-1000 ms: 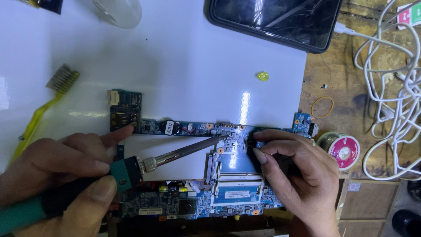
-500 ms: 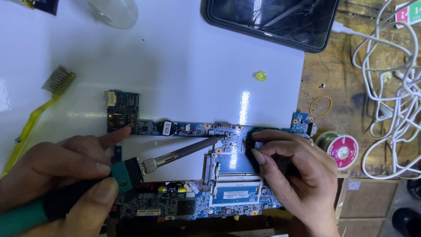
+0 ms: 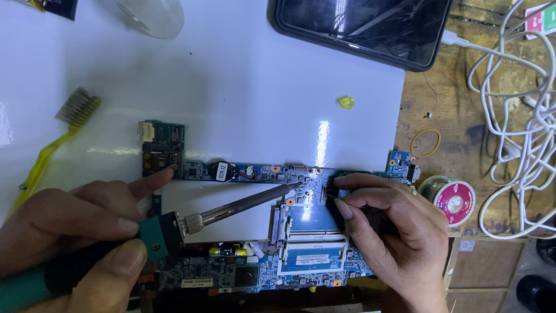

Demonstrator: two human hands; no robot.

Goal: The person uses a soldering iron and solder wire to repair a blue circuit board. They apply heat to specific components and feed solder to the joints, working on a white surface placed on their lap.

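Gripping the soldering iron [image 3: 231, 208], the left hand [image 3: 69, 232] has barely moved, its tip on the blue circuit board [image 3: 313, 255], while the right hand [image 3: 394, 232] pinches, seemingly, solder wire

Count on the white sheet [image 3: 231, 87]: one blue circuit board [image 3: 313, 255] at the near edge, one soldering iron [image 3: 231, 207], one yellow-handled brush [image 3: 55, 139] at the left edge, one small yellow bit [image 3: 346, 102] near the right edge, one dark tablet [image 3: 362, 26] over the far right corner. On the wooden desk [image 3: 457, 133] beyond the sheet's right edge: one rubber band [image 3: 425, 142], one solder spool [image 3: 453, 198], one tangle of white cables [image 3: 524, 116]. Two hands in view, left hand [image 3: 69, 232] and right hand [image 3: 394, 232].
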